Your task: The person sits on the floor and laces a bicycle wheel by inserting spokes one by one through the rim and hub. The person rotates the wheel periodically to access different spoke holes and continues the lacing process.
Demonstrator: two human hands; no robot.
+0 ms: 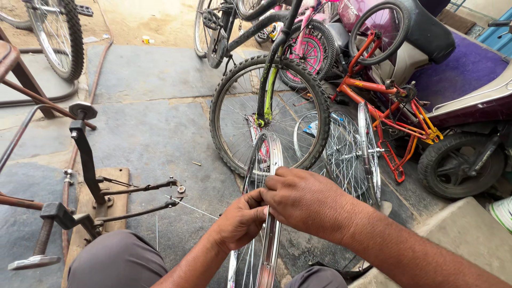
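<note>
So the bare wheel rim [268, 160] stands upright on its edge right between the knees, and both hands are on it at about the same spot. The left hand [240, 221] is curled shut around the near edge of the rim, fingers wrapped in tight; the right hand [306, 202] sits just above and over it, also closed down on the rim, knuckles up, so the two hands are touching each other. The rim's long line runs straight away from the hands, up and forward, with its top arc well past the fingertips and its bottom dropping below the wrists out of view. Thin spokes [250, 264] hang inside it below the left hand. A loose spoke [194, 208] lies on the stone floor [154, 138] off to the left of the left hand, pointing toward the truing stand [88, 176] further left. Beyond the right hand, more spoked wheels [346, 154] lean by an orange bike frame [384, 106]. No bins or trays anywhere that I can see.
</note>
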